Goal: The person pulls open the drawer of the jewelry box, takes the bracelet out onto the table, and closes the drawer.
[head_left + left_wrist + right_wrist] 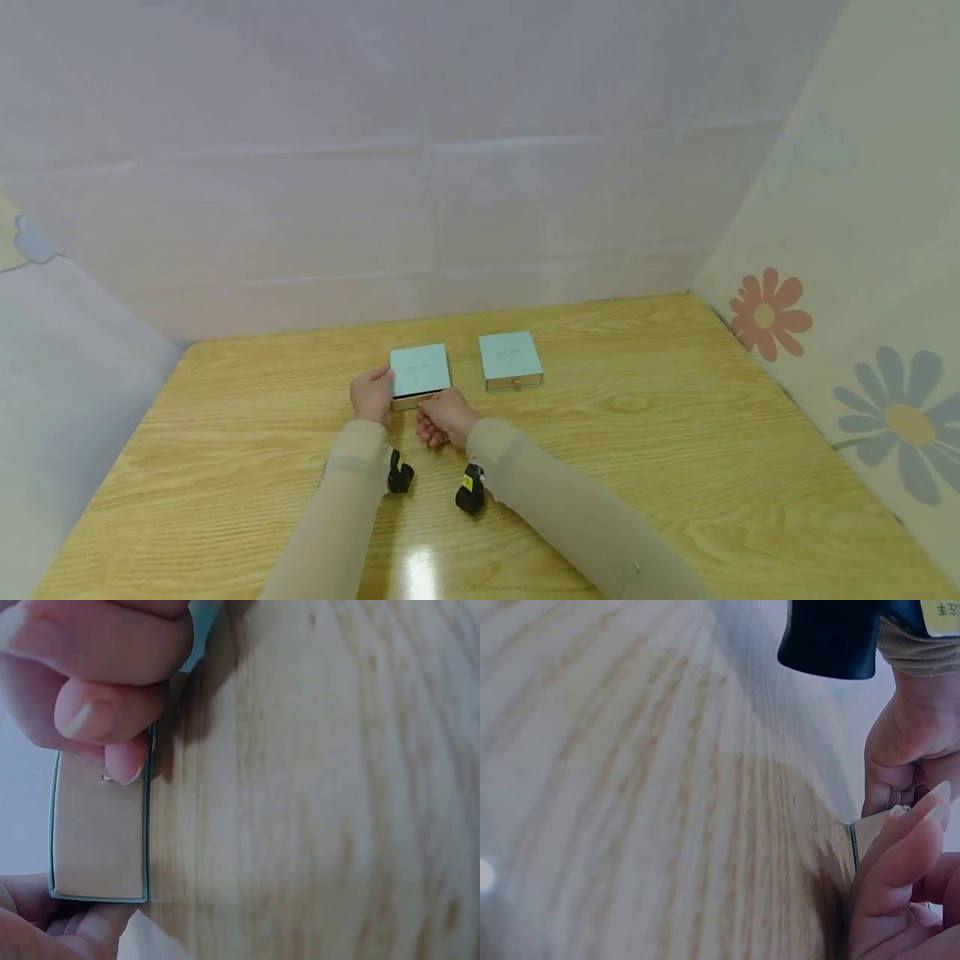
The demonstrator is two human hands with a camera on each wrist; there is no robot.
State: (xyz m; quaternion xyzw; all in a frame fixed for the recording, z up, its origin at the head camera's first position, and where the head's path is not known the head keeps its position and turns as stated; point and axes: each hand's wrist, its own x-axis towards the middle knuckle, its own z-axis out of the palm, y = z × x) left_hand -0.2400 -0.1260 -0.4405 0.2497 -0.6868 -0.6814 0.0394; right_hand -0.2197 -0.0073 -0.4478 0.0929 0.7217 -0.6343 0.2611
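Blue box (418,369) against left hand (371,395), front perhaps touching right hand (448,414)

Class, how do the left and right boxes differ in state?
The left hand grips the left box; neither hand touches the right box. In the head view, the right hand partly covers the left box's front, while the right box's front shows fully. Both have pale blue-green tops and tan fronts.
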